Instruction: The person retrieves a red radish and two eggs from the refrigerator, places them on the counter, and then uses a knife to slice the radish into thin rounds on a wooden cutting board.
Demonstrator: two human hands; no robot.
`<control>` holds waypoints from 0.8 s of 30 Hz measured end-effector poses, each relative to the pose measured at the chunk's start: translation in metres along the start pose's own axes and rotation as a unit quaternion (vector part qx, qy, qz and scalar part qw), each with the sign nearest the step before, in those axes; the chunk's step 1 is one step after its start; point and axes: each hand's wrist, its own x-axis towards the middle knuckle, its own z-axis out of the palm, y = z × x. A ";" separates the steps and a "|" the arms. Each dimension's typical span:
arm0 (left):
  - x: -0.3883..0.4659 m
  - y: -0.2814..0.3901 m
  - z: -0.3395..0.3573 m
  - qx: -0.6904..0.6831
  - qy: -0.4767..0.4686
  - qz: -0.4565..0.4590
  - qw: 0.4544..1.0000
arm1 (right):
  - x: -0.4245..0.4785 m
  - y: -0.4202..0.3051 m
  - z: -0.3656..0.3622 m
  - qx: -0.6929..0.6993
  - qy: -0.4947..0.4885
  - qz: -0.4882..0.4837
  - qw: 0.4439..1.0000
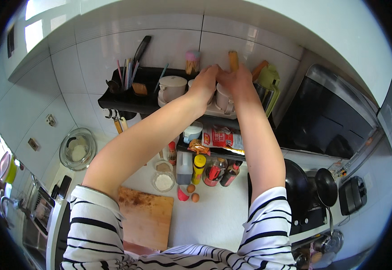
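Note:
Both my arms reach up to the black upper shelf [128, 103] on the tiled wall. My left hand [204, 82] is over the lidded seasoning canisters, its fingers meeting those of my right hand [236, 81]. One pale canister [172, 87] stands left of my hands; another canister [224, 98] is partly covered by my right hand. An upright wooden cylinder [233, 59], perhaps a rolling pin's end, shows just behind my right hand. Whether it is touched cannot be told. The fingers hide whatever lies between them. A toothpick holder [192, 62] is behind my left hand.
Below are a lower shelf with food packets [221, 137], sauce bottles [215, 172], a bowl of white powder [164, 182], two eggs [195, 197] and a wooden cutting board [148, 216]. A wok [295, 189] and a small frying pan [326, 187] are at the right, a glass bowl [78, 150] at the left.

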 end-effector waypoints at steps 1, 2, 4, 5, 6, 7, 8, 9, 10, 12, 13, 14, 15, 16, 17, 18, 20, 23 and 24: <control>0.000 0.003 0.004 0.000 -0.002 0.001 1.000 | 0.009 -0.008 0.000 0.050 0.026 0.010 0.998; 0.000 0.005 0.007 0.000 -0.004 0.002 1.000 | 0.019 -0.016 0.002 0.099 0.054 0.015 0.994; -0.001 0.007 0.007 0.013 -0.005 0.005 1.000 | 0.033 -0.024 0.005 0.182 0.099 0.028 0.978; -0.001 0.007 0.006 0.025 -0.008 0.007 1.000 | 0.041 -0.028 0.008 0.205 0.113 0.027 0.972; -0.002 0.007 0.003 0.039 -0.010 0.007 0.999 | 0.047 -0.029 0.010 0.225 0.121 0.028 0.966; -0.001 0.007 0.000 0.034 -0.010 -0.004 0.999 | 0.054 -0.031 0.013 0.236 0.125 0.025 0.963; 0.001 0.005 -0.004 0.028 -0.009 -0.016 0.999 | 0.059 -0.032 0.014 0.239 0.123 0.020 0.963; 0.001 0.006 -0.007 0.023 -0.010 -0.026 0.999 | 0.066 -0.032 0.013 0.245 0.106 0.011 0.964; 0.001 0.006 -0.010 0.033 -0.010 -0.027 0.999 | 0.072 -0.032 0.012 0.251 0.090 0.001 0.964; -0.003 0.005 -0.018 0.053 -0.009 -0.031 0.998 | 0.078 -0.033 0.012 0.267 0.074 -0.015 0.961; -0.002 0.003 -0.023 0.048 -0.009 -0.035 0.998 | 0.077 -0.032 0.013 0.276 0.074 -0.021 0.958; 0.000 0.000 -0.028 0.043 -0.009 -0.039 0.998 | 0.077 -0.031 0.014 0.285 0.075 -0.027 0.955; -0.001 0.000 -0.032 0.039 -0.007 -0.044 0.998 | 0.076 -0.030 0.016 0.276 0.068 -0.022 0.959; -0.002 -0.001 -0.036 0.038 0.001 -0.043 0.998 | 0.076 -0.029 0.017 0.267 0.061 -0.017 0.962; -0.003 0.000 -0.039 0.036 0.010 -0.042 0.998 | 0.075 -0.027 0.020 0.257 0.054 -0.012 0.965; -0.005 0.000 -0.040 0.033 0.017 -0.043 0.998 | 0.075 -0.028 0.024 0.243 0.035 -0.004 0.969; -0.008 0.004 -0.042 0.030 0.005 -0.035 0.999 | 0.075 -0.030 0.035 0.216 -0.004 0.012 0.976; -0.013 0.006 -0.048 0.032 -0.006 -0.021 0.999 | 0.063 -0.021 0.046 0.218 -0.025 0.020 0.976; -0.014 0.008 -0.047 0.032 -0.014 -0.014 0.999 | 0.067 -0.023 0.047 0.219 -0.045 0.025 0.974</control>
